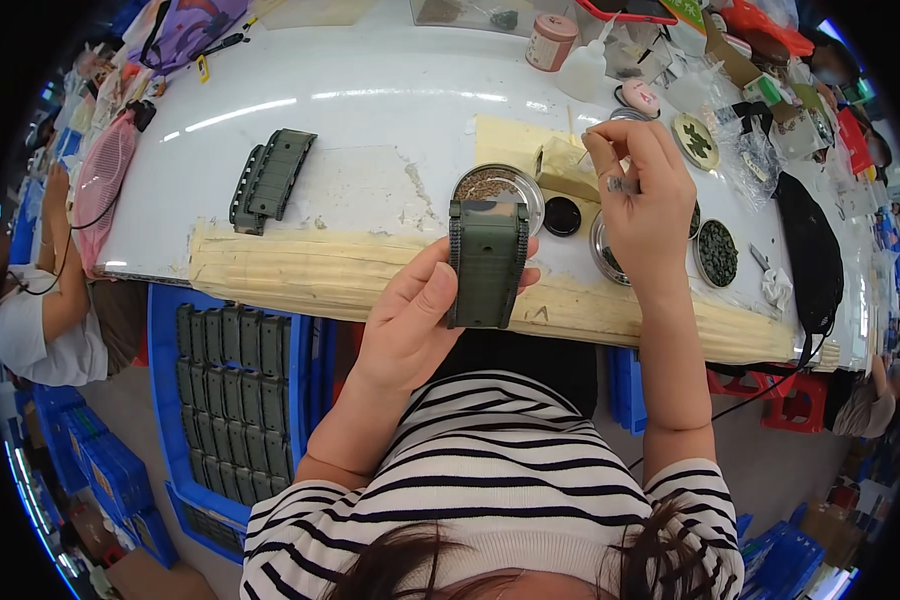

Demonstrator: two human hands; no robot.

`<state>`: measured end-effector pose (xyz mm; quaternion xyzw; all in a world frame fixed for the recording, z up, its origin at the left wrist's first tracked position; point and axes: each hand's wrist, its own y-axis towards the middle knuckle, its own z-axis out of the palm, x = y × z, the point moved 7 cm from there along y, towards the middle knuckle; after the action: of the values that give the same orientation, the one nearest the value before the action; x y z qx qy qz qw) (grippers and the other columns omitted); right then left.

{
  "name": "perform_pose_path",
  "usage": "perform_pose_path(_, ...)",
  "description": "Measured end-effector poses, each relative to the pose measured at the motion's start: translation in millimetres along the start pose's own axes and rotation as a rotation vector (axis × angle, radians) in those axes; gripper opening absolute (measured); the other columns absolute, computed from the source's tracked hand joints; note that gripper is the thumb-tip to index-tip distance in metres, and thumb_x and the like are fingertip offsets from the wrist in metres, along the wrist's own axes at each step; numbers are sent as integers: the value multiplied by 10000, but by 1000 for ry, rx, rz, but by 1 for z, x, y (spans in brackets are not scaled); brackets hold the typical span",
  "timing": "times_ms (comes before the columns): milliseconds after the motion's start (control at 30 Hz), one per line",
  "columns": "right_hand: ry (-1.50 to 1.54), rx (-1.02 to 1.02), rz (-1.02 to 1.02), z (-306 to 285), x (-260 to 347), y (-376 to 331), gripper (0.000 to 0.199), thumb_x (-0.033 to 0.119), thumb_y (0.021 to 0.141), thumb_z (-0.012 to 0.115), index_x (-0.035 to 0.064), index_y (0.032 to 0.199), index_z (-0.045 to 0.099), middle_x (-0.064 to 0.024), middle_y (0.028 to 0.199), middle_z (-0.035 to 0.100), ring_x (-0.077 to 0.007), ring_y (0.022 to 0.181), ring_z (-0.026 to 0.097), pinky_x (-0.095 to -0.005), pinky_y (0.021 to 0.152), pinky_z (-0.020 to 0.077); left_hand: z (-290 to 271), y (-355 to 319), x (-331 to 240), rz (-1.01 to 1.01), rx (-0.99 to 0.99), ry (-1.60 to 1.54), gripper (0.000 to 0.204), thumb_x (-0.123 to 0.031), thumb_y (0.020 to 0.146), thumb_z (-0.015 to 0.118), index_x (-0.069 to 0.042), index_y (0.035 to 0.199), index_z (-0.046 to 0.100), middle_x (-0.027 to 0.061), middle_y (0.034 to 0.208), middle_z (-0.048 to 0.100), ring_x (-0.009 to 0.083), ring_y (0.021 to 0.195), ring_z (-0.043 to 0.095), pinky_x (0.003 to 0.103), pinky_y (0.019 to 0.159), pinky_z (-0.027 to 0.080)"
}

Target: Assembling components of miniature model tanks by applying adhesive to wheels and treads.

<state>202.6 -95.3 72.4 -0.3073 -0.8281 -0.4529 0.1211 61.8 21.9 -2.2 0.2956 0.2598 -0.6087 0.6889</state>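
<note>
My left hand (410,325) holds up a dark green ribbed plastic piece (488,265), shaped like a model tank hull, at the table's front edge. Its thumb lies along the near side and its fingertips show past the right side. To the right, my right hand (645,195) is raised over the table with its fingertips pinched together. A thin pale stick (572,122) shows beside those fingertips; I cannot tell whether they grip it. Behind the green piece stands a round tin of small brown bits (488,184). Two similar green pieces (273,180) lie farther left on the table.
Near my right hand are a black round cap (562,216) and a dish of dark green bits (717,252). Yellow tape (330,265) covers the table edge. A blue crate (160,380) of green pieces stands below left. A person (55,290) sits at the far left.
</note>
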Motion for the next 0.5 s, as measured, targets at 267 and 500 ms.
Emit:
perform_pose_path(267, 37, -11, 3, -2, 0, 2, 82, 47, 823, 650, 35, 893, 610, -63, 780, 572, -168, 650, 572, -288, 547, 441, -5, -3, -2, 10, -41, -102, 574, -354, 1005, 380, 43, 1407, 277, 256, 1312, 479, 320, 1137, 564, 439, 970, 463)
perform_pose_path(500, 42, -59, 20, -13, -3, 5, 101, 21, 805, 648, 27, 901, 620, -63, 809, 584, -155, 690, 586, -259, 567, 456, -40, -13, -48, 106, -269, 448, 652, -121, 802, 716, 21, 1337, 371, 156, 1119, 592, 190, 947, 631, 294, 742, 549)
